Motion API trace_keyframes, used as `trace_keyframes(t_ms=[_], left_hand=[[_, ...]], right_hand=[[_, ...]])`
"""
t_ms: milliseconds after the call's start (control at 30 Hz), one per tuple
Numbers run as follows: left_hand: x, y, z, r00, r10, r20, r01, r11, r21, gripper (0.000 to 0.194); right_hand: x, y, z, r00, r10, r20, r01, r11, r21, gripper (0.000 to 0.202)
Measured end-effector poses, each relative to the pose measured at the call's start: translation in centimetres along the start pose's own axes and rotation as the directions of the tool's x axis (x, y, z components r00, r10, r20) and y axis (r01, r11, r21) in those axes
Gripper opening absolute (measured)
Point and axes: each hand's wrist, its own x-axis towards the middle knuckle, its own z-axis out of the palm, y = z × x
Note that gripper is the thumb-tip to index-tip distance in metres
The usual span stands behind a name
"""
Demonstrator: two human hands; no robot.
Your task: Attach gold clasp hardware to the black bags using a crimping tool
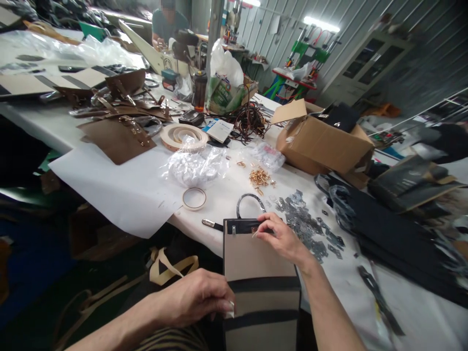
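Note:
A beige panel with black edges and bands lies over the table's front edge, reaching down toward my lap. A dark looped handle sticks out past its far end, and a small metal plate sits on the black strip there. My right hand is pinched at that strip, with a thin white sliver at its fingertips. My left hand is closed beside the panel's left edge, holding a small white piece between thumb and fingers. A black strap with a metal tip lies left of the panel.
Dark metal plates are scattered right of the panel, with gold hardware behind them. A tape ring, plastic bag, cardboard box and black pieces surround the work area. A person sits at the far side.

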Motion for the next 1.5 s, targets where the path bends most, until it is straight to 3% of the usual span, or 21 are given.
trace_keyframes(t_ms=[167,467,600,700,933,1067,1200,1267,1400,1433,1500], left_hand=[[-0.2,-0.3,-0.7,0.999,-0.029,-0.031,0.03,1.0,0.005,0.042],[0.1,-0.6,-1.5,0.995,0.041,-0.086,-0.039,0.999,0.021,0.039],[0.5,-0.5,-1.8,0.991,0.076,-0.109,-0.066,0.994,0.089,0.037],[0.8,-0.5,-1.9,0.984,0.123,-0.127,-0.1,0.98,0.173,0.034],[1.2,-1.4,-1.9,0.971,0.051,-0.234,0.007,0.971,0.238,0.039],[1.4,-0.9,-2.3,0.945,-0.062,-0.321,0.12,0.979,0.164,0.068],[1.6,0.4,-3.2,0.936,-0.052,-0.349,0.127,0.972,0.197,0.076],[1.7,1.3,-3.7,0.94,-0.033,-0.34,0.12,0.964,0.239,0.077],[2.0,2.9,-4.3,0.958,-0.026,-0.285,0.13,0.927,0.352,0.077],[2.1,3.2,-4.4,0.963,-0.022,-0.269,0.13,0.911,0.391,0.077],[2.3,3.6,-4.4,0.973,-0.01,-0.232,0.118,0.882,0.457,0.076]], right_hand=[[0.7,0.9,0.3,0.999,0.036,0.031,-0.035,0.999,-0.009,0.014],[1.5,1.4,0.5,0.996,0.054,0.067,-0.054,0.999,-0.002,0.012],[2.2,1.9,0.2,0.992,0.078,0.101,-0.082,0.996,0.032,0.021],[2.6,2.2,0.4,0.992,0.069,0.109,-0.078,0.994,0.078,0.016],[2.5,2.5,2.2,0.997,0.007,-0.079,0.003,0.992,0.126,0.015],[2.5,2.7,3.6,0.985,-0.006,-0.174,0.014,0.999,0.042,0.028],[2.9,3.3,5.1,0.941,-0.057,-0.334,0.026,0.995,-0.096,0.034],[2.6,3.0,5.3,0.892,-0.08,-0.445,0.047,0.995,-0.085,0.031],[0.1,-0.3,3.4,0.716,-0.043,-0.697,0.042,0.999,-0.018,0.027],[-0.8,-1.6,2.8,0.71,-0.045,-0.703,0.045,0.999,-0.018,0.026],[-2.6,-4.7,1.9,0.792,-0.12,-0.598,0.111,0.992,-0.051,0.024]])
